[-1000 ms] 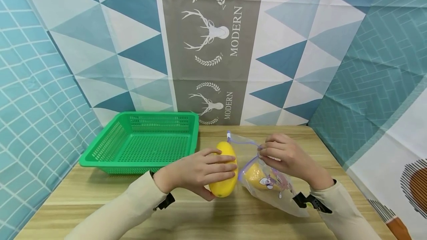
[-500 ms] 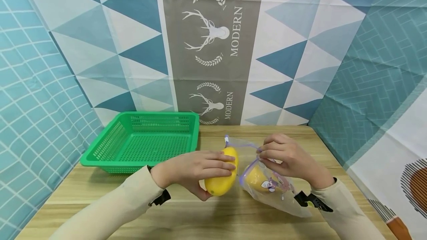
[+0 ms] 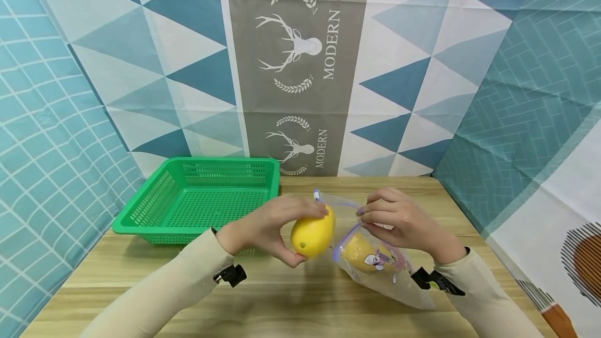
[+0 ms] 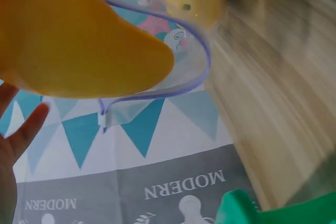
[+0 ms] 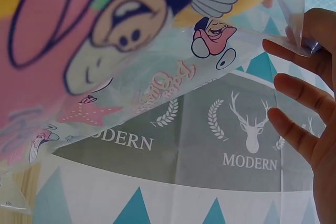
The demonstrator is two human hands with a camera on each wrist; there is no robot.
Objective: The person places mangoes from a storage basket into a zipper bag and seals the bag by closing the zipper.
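My left hand (image 3: pixel 272 223) grips a yellow mango (image 3: pixel 312 236) between thumb and fingers, its stem end facing the head camera. The mango (image 4: pixel 84 40) points towards the bag's gaping mouth in the left wrist view. With my right hand (image 3: pixel 399 218) I pinch the upper edge of a clear zip bag (image 3: pixel 408 293) with a purple zip strip. Another yellow fruit (image 3: pixel 359 250) lies inside that bag, partly covered by its print. Up close in the right wrist view, the bag (image 5: pixel 131 40) carries pink cartoon characters, and my right hand's fingers (image 5: pixel 302 93) stand at its corner.
A green plastic basket (image 3: pixel 274 192) with perforated sides stands at the back left of the wooden table (image 3: pixel 281 306). Patterned cloth (image 3: pixel 300 98) hangs behind the table, and more cloth (image 3: pixel 51 134) hangs along both sides.
The mango has turned from lengthwise to end-on towards the head camera, and its near end has risen. My left hand rolled with it. The right hand stays nearly still at the bag's edge.
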